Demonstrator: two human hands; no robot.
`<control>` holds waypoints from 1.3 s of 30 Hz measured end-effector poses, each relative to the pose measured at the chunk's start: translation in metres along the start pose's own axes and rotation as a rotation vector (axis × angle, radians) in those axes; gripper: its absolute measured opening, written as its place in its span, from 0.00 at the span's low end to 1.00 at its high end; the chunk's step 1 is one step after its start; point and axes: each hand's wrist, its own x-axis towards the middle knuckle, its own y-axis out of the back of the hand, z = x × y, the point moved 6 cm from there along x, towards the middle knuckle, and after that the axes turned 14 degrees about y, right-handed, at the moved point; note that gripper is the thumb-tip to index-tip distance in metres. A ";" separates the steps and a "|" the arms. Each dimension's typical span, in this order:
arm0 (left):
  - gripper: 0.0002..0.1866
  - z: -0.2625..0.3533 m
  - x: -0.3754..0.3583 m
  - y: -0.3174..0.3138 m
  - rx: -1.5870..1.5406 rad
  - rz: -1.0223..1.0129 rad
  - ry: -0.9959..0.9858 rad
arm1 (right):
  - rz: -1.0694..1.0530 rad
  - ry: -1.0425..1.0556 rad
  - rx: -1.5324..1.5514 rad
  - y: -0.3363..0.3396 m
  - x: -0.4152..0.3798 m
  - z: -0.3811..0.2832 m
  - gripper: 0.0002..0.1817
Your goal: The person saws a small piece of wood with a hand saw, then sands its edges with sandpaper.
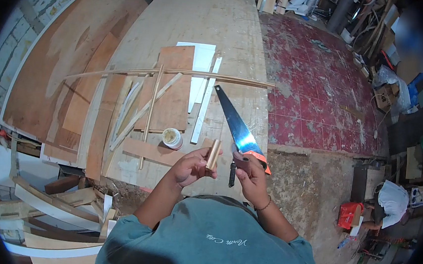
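Our left hand (188,169) has its fingers wrapped narrowly around a short wood strip (213,154), above the tabletop (215,20); a loose pinch could let it twist. Our right hand (255,181) has its fingers closed on a pale piece (240,159) we cannot identify. Just beyond, the saw (240,128) has its handle by the edge, so a bump might drop it. Farther off, dragging one long strip (235,78) could disturb those beneath.

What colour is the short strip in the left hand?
The short strip is golden brown with a lighter streak lengthwise; best seen in the head view.
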 end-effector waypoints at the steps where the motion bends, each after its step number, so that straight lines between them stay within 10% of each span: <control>1: 0.33 0.005 -0.007 -0.013 0.041 -0.017 -0.018 | 0.041 0.052 0.039 -0.004 0.008 -0.009 0.22; 16: 0.22 0.017 -0.070 -0.020 0.523 0.372 -0.167 | -0.166 0.290 -0.238 -0.062 0.050 -0.056 0.29; 31: 0.29 0.042 -0.081 -0.028 0.307 0.388 -0.415 | -0.126 0.290 -0.300 -0.054 0.029 -0.073 0.21; 39: 0.31 0.044 -0.066 -0.034 0.322 0.324 -0.404 | 0.088 -0.138 0.237 -0.039 0.027 -0.048 0.10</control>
